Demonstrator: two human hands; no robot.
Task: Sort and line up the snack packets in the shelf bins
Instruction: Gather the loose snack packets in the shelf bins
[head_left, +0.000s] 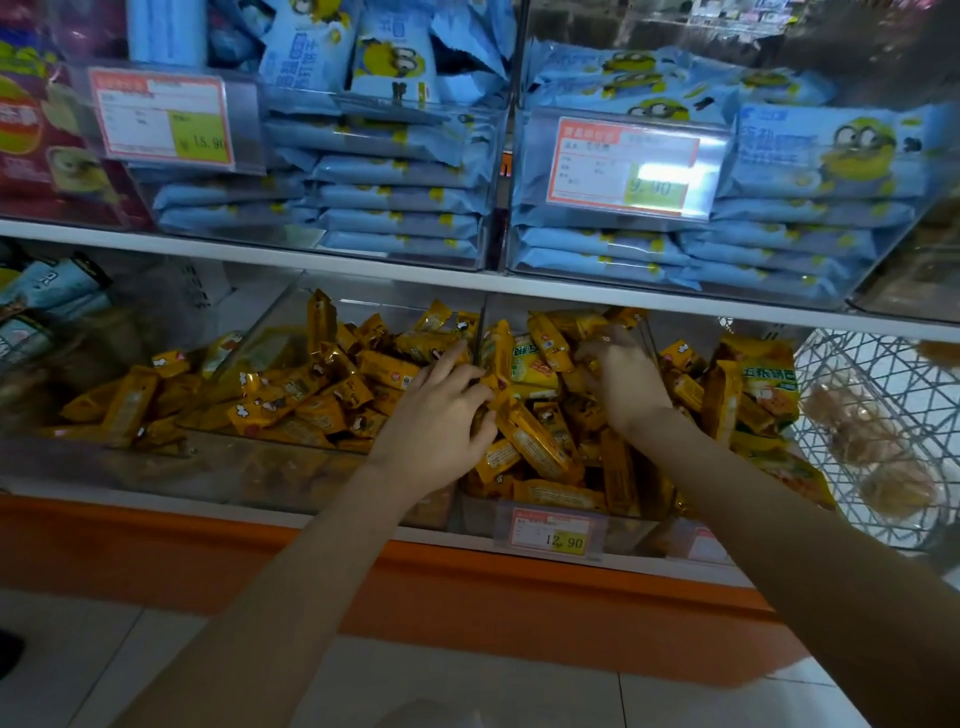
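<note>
Left hand (441, 410) lies with fingers spread on yellow snack packets (322, 395) at the bin divider (478, 332) on the lower shelf (260, 506); right hand (626, 384) digs curled among them, hold unclear

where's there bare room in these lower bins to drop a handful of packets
Only the back of the far left bin, between the slanted clear wall and the blue packs. Both bins by the left hand and right hand are heaped with yellow packets.
</note>
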